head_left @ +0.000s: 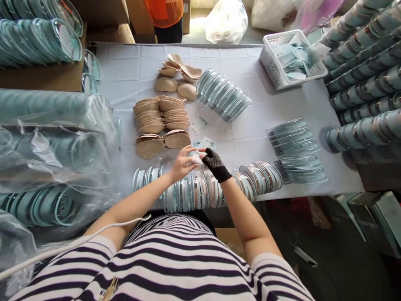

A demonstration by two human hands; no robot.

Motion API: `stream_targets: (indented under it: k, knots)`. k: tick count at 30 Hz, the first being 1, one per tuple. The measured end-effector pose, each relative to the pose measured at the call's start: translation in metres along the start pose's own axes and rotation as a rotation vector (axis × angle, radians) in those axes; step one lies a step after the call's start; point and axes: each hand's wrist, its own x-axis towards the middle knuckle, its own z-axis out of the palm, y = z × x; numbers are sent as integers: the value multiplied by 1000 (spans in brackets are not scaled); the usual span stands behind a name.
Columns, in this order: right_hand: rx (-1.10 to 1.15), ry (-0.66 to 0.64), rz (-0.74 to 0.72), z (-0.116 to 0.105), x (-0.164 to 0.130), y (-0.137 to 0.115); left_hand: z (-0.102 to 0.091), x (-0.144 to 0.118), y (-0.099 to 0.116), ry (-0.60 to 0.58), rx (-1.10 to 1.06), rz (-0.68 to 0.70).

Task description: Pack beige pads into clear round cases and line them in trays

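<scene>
My left hand [182, 162] is bare and my right hand [213, 163] wears a black fingerless glove. Both meet over the near middle of the table and pinch a small white paper card [197, 159] between them. Just beyond the hands lie a few more pale printed cards [204, 144]. Right below the hands runs a row of round clear and light-blue cases [200, 190] standing on edge along the table's near side. To the far left of the hands, stacks of beige cup-shaped pads [161, 121] lie on the white tablecloth [250, 129].
More blue cases lie in rows at mid table [224, 98] and right [296, 148], and piled on the right shelf [366, 79]. A white basket [290, 58] of packets stands far right. Plastic bags of cases [53, 167] fill the left. A person in orange [164, 16] stands beyond the table.
</scene>
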Motion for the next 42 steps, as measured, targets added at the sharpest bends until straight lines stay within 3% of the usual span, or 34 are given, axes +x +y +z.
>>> stream_targets:
  k: [2, 4, 6, 8, 11, 13, 16, 19, 25, 30, 34, 38, 42]
  knots:
    - [137, 50, 120, 16, -10, 4, 3, -4, 4, 128, -34, -40]
    - [293, 30, 184, 31, -20, 10, 12, -9, 2, 247, -80, -164]
    - [417, 25, 201, 42, -26, 16, 23, -10, -8, 347, -128, -331]
    - [431, 67, 204, 48, -25, 20, 27, -3, -23, 375, -169, -442]
    - [342, 219, 213, 43, -11, 24, 12, 18, -55, 329, -56, -400]
    - [285, 293, 198, 34, 0, 25, -8, 33, -78, 306, 227, -395]
    - [207, 284, 175, 23, 7, 27, -34, 45, -108, 120, 605, -493]
    - [172, 210, 187, 24, 4, 33, -39, 48, -121, 18, 734, -433]
    - [149, 121, 219, 39, 2, 41, -27, 51, -120, -54, 747, -313]
    - [-29, 122, 242, 50, 26, 30, -33, 53, -120, -110, 755, -227]
    - [-168, 51, 205, 59, 41, 22, -41, 60, -109, -175, 746, -188]
    - [-284, 72, 78, 55, 47, 7, -55, 62, -83, -226, 429, -239]
    - [-427, 56, -75, 30, 54, -27, -70, 55, -49, -184, -47, -285]
